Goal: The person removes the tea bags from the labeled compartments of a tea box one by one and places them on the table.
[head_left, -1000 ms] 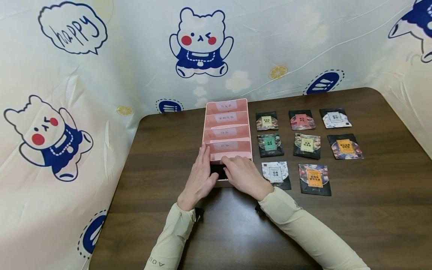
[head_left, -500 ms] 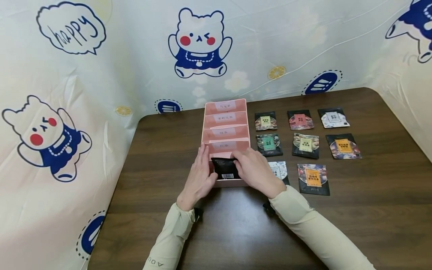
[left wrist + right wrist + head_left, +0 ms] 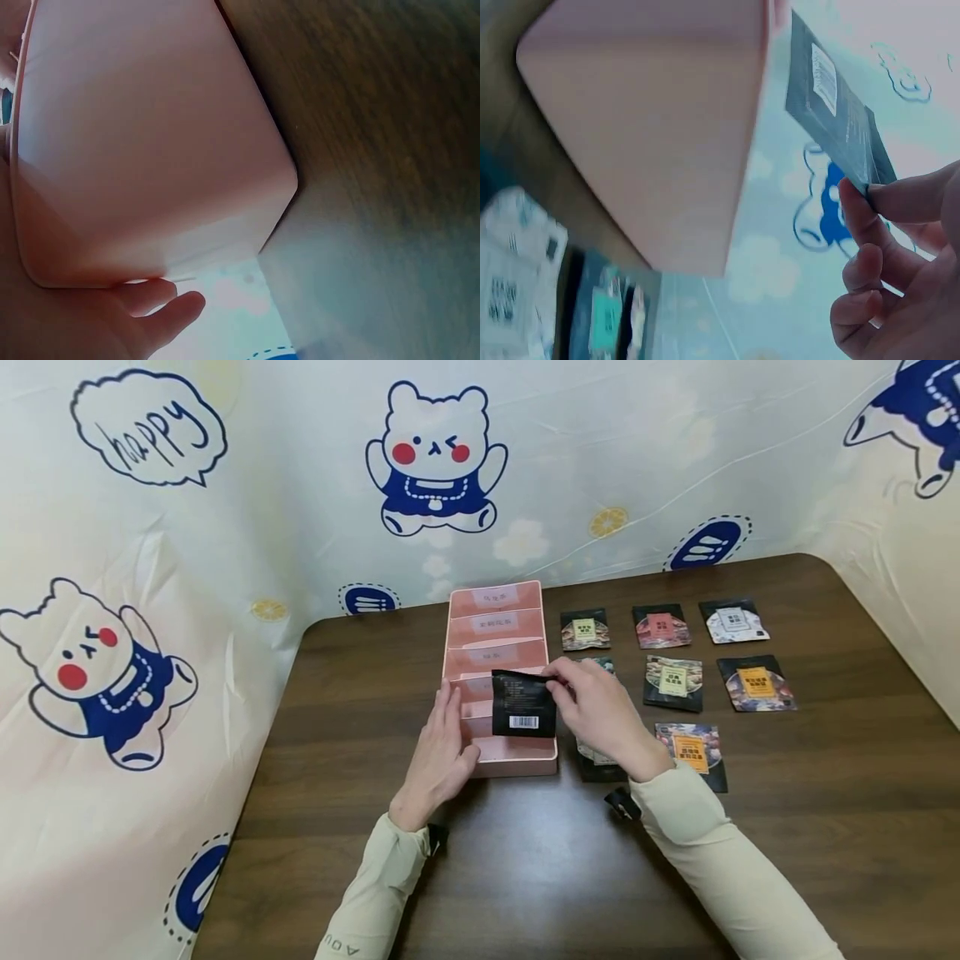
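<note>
A pink box [image 3: 517,768] with several labelled compartments stands lengthwise on the table. My left hand [image 3: 433,758] rests along its left wall near the front corner, fingers straight and thumb by the front compartment; in the left wrist view its fingers lie at the rim of the pink box [image 3: 150,150]. With thumb and index finger, my right hand [image 3: 609,714] pinches a black tea sachet [image 3: 523,706] by its upper right corner. The sachet hangs above the front of the box, its barcode side facing me. In the right wrist view the tea sachet [image 3: 832,105] is raised above the rim.
Several tea sachets lie in rows right of the box, including a red-labelled sachet [image 3: 661,627] and an orange-labelled sachet [image 3: 757,683]. My right hand partly covers a white-patterned sachet [image 3: 600,760]. A printed curtain [image 3: 585,460] hangs behind the brown table [image 3: 360,693].
My right hand has lifted the black tea sachet out of the front compartment, up and slightly right, baring the compartment's floor. My left hand has stayed on the box's left wall.
</note>
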A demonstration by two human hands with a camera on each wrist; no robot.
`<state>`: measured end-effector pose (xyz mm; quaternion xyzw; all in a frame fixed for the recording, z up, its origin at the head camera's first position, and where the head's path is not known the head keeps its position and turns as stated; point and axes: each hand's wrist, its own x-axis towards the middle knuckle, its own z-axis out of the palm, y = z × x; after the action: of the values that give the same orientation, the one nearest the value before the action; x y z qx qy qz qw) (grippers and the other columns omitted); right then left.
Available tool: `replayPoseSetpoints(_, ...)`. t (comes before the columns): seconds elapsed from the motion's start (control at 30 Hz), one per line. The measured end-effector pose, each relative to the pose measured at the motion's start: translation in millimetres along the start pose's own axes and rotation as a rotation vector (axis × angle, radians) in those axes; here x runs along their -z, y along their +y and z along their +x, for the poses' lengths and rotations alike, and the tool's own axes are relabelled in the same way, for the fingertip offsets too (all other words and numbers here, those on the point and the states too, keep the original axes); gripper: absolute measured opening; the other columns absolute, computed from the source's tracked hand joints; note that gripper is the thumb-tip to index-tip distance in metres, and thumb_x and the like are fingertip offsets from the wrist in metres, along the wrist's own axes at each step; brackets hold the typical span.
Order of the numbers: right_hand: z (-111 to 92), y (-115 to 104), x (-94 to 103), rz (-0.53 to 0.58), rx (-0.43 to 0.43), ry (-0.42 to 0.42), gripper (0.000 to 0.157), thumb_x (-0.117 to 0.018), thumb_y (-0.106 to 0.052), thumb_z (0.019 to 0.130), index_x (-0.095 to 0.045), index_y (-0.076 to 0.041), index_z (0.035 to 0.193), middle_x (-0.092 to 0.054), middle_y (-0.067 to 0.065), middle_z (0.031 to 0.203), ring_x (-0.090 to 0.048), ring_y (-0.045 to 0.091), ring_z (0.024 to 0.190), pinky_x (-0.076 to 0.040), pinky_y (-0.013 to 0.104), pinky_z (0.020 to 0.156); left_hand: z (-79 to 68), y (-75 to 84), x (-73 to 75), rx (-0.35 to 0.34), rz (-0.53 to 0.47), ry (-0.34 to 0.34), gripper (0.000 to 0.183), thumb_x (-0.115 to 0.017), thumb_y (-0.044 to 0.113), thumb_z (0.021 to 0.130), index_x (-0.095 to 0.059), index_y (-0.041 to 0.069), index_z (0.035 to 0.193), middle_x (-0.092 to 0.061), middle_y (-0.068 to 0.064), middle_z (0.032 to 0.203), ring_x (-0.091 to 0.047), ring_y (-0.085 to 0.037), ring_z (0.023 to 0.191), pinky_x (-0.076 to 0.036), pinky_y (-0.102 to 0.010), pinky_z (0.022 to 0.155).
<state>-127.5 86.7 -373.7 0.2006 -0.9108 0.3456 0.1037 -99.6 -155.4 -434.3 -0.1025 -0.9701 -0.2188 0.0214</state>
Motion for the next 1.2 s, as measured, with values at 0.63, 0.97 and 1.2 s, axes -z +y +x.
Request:
replayPoseSetpoints(0.63, -68, 116, 71.4, -0.104, -0.163, -0.008, 0.015, -0.051, -0.01, 0.089, -0.06, -0.007, 0.101, -0.06, 0.009, 0.078, -0.044, 0.019, 0.066, -0.03, 0.03, 0.056, -2.3, -0.3, -2.1, -0.015, 0.012, 0.027, 0.075, -0.051, 0.022, 0.077, -0.019, 0.005, 0.142, -0.004, -0.007, 0.152, -0.012, -0.024, 0.138, -0.027, -0.052, 0.102)
replayPoseSetpoints(0.97, -106, 157, 109.8, -0.212, -0.26, -0.049, 0.017, -0.052, -0.01, 0.087, -0.06, -0.004, 0.1, -0.054, 0.012, 0.071, -0.042, 0.024, 0.064, -0.026, 0.029, 0.052, 0.1, -0.1, -2.8, 0.003, 0.007, 0.023, 0.076, -0.052, 0.019, 0.078, -0.016, 0.007, 0.143, 0.0, -0.003, 0.152, -0.009, -0.02, 0.139, -0.027, -0.053, 0.102)
replayPoseSetpoints(1.2, -118, 176, 122.5, -0.209, -0.278, -0.09, 0.016, -0.053, -0.009, 0.087, -0.059, -0.002, 0.099, -0.054, 0.012, 0.069, -0.041, 0.023, 0.061, -0.025, 0.029, 0.051, 0.5, 0.8, -3.2, 0.012, 0.001, 0.017, 0.077, -0.052, 0.02, 0.077, -0.016, 0.007, 0.144, 0.0, -0.003, 0.152, -0.011, -0.021, 0.138, -0.027, -0.053, 0.102)
